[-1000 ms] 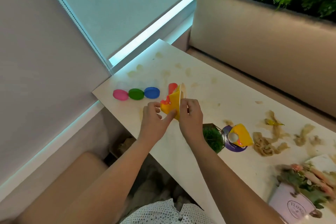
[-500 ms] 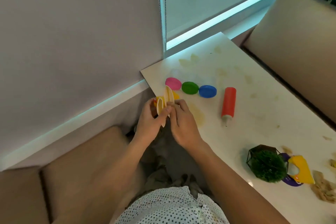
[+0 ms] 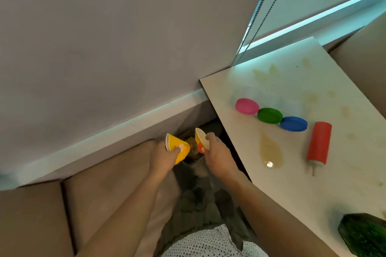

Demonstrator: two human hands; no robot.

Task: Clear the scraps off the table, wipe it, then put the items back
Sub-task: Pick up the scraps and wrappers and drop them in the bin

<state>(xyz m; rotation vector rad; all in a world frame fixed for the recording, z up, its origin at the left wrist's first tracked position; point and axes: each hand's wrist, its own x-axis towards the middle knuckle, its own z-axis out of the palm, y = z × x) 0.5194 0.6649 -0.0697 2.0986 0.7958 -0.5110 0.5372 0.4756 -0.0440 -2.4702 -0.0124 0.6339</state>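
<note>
Head view, held items: 2, with the left hand (image 3: 164, 158) curled round one yellow card (image 3: 177, 148) and the right hand (image 3: 218, 156) pinching a second yellow card (image 3: 201, 141), both off the table (image 3: 292, 190) edge above brown scraps (image 3: 192, 146). On the table: 3 lids, pink (image 3: 247, 106), green (image 3: 269, 115) and blue (image 3: 293, 124), touching in a row; 1 red bottle (image 3: 318, 145) lying flat; 1 brown spill (image 3: 270, 152); 1 green plant (image 3: 363, 233).

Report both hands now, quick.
Left hand: closed, holding a yellow paper piece.
Right hand: closed, holding a second paper piece, yellow and white.
</note>
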